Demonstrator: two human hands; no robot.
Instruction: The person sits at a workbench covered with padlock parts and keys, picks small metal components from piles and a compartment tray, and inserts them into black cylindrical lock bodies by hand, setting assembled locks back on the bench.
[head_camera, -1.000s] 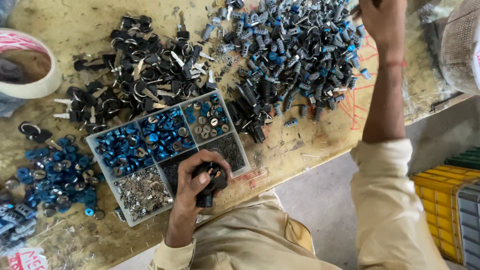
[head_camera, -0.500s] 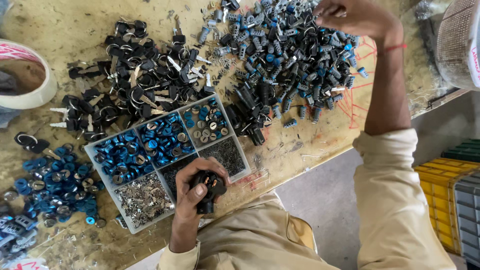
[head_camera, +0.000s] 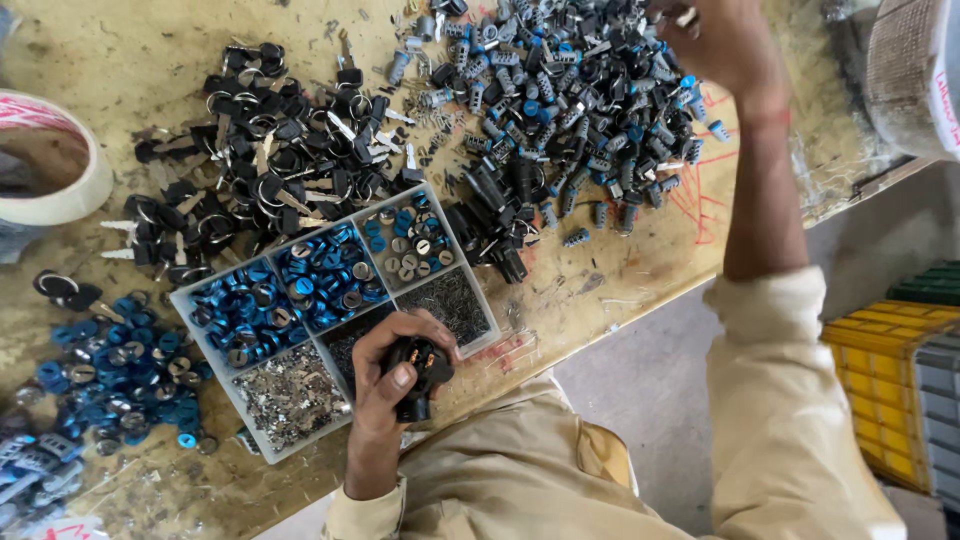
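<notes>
Black plastic part (head_camera: 415, 365) pinched in the left hand (head_camera: 390, 385) fingers could drop into the tray (head_camera: 205, 300); right hand (head_camera: 715, 40) fingers curl over the upper-right pile (head_camera: 560, 110).

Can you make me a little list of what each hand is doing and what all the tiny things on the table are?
left hand: holds a small black part over the tray
right hand: reaches into the grey and blue parts pile
tray: divided; blue rings, small metal bits
black keys pile: beside the tray
loose blue rings: left of the tray
table: worn wood
</notes>
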